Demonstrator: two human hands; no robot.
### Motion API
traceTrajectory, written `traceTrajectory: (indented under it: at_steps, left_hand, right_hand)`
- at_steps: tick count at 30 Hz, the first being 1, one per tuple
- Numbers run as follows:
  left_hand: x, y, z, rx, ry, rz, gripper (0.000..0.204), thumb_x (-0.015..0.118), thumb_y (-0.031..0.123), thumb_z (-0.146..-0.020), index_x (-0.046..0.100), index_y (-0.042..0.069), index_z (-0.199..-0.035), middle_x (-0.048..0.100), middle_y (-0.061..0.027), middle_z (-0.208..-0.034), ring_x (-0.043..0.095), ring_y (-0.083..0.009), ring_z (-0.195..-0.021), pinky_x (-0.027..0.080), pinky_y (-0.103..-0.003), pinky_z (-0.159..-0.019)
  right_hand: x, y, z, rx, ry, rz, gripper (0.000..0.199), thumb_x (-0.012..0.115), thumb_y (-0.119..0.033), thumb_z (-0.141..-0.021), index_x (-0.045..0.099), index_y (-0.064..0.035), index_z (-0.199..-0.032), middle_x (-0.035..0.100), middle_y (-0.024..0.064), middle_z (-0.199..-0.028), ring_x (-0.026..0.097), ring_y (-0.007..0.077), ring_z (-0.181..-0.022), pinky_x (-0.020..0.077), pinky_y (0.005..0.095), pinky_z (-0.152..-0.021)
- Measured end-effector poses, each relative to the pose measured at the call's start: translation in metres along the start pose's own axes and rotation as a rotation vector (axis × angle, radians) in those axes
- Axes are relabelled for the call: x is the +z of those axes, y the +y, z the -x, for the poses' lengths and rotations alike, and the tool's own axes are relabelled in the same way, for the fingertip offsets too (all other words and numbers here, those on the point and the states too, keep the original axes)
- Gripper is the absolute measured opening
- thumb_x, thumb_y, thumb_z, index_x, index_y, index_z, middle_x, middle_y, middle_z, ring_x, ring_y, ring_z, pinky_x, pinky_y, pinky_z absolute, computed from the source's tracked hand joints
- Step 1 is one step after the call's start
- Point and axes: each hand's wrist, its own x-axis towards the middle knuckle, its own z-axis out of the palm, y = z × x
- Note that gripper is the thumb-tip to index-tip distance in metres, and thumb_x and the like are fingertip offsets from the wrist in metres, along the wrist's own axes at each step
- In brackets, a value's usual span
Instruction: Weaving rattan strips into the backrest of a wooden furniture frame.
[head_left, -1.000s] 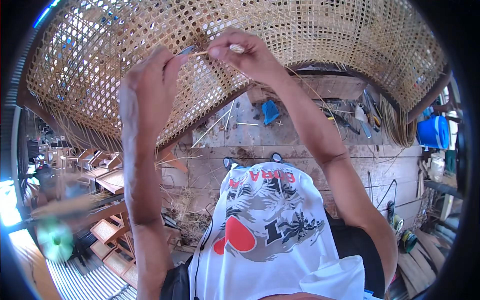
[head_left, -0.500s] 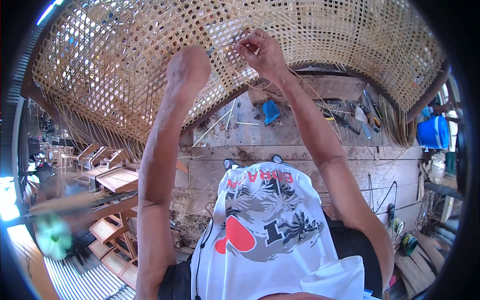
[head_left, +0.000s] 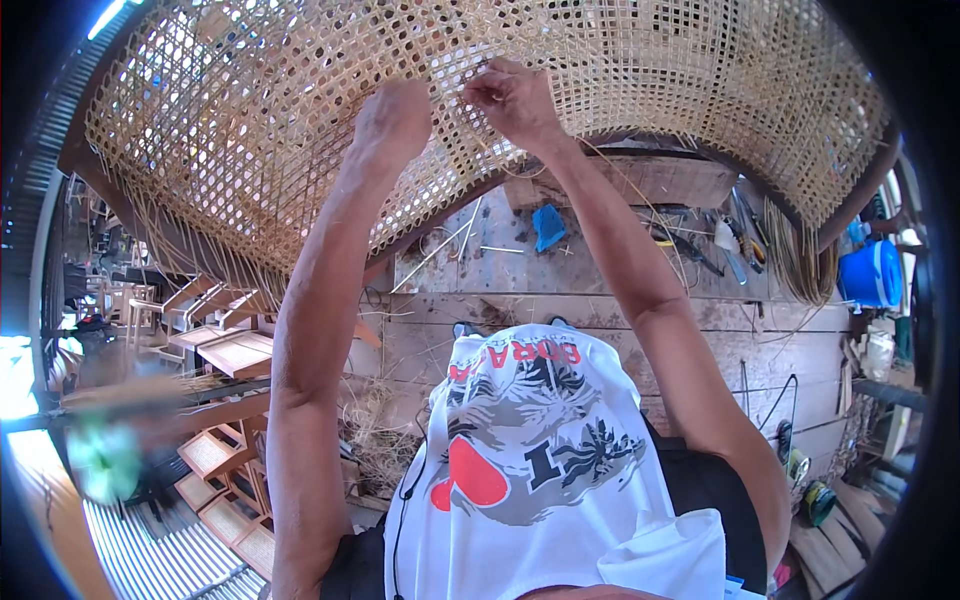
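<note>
Both arms reach up to the woven cane panel [head_left: 620, 90], an open-mesh sheet on a curved dark wooden frame [head_left: 690, 160] held above the plank floor [head_left: 600, 300], presumably so both faces stay reachable. The right hand [head_left: 510, 98] is closed in a pinch on a thin cane strand [head_left: 478, 72] right at the mesh, wrist bent and elbow low. The left hand [head_left: 392, 115] is curled into a loose fist pressed against the weave just beside it, forearm nearly vertical; whether it holds anything I cannot tell.
</note>
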Motion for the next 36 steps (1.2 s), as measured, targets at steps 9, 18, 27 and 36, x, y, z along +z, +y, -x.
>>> traceTrajectory:
  at_steps: [9,18,27,36]
  left_hand:
    - [0.009,0.036,0.014,-0.087,0.092,-0.043,0.049,0.067,0.050,-0.125,0.086,0.004,-0.122,0.089,-0.0242,-0.116,0.087,-0.0457,-0.113,0.066,-0.061,-0.099]
    - [-0.055,-0.097,0.071,-0.170,0.287,-0.257,0.048,0.059,0.053,-0.129,0.081,0.012,-0.114,0.088,-0.0119,-0.101,0.083,-0.0273,-0.088,0.063,-0.046,-0.083]
    - [-0.138,-0.141,0.138,-0.173,0.646,0.124,0.040,0.075,0.050,-0.122,0.087,0.014,-0.108,0.079,-0.0071,-0.079,0.072,-0.0228,-0.070,0.053,-0.046,-0.068]
    - [-0.043,-0.085,0.111,-0.155,0.155,0.203,0.033,0.063,0.035,-0.122,0.080,0.006,-0.119,0.084,-0.0225,-0.099,0.082,-0.0394,-0.089,0.061,-0.055,-0.084]
  right_hand:
    - [-0.007,-0.045,0.025,0.050,0.122,0.064,0.011,0.096,-0.017,-0.102,0.091,-0.0132,-0.111,0.080,0.0046,-0.096,0.080,0.0276,-0.089,0.0656,0.0450,-0.079]
    - [0.013,-0.016,0.047,0.058,0.062,0.262,0.012,0.089,-0.021,-0.102,0.091,-0.0184,-0.113,0.081,0.0040,-0.108,0.080,0.0281,-0.099,0.0617,0.0486,-0.086]
    - [0.000,-0.080,-0.026,-0.219,0.153,0.153,0.030,0.094,-0.029,-0.103,0.090,-0.0195,-0.131,0.085,0.0067,-0.120,0.081,0.0266,-0.110,0.0654,0.0487,-0.097]
    - [0.020,-0.144,-0.047,-0.033,0.060,-0.552,0.013,0.091,-0.028,-0.109,0.087,-0.0168,-0.114,0.085,0.0045,-0.110,0.080,0.0213,-0.099,0.0615,0.0407,-0.089]
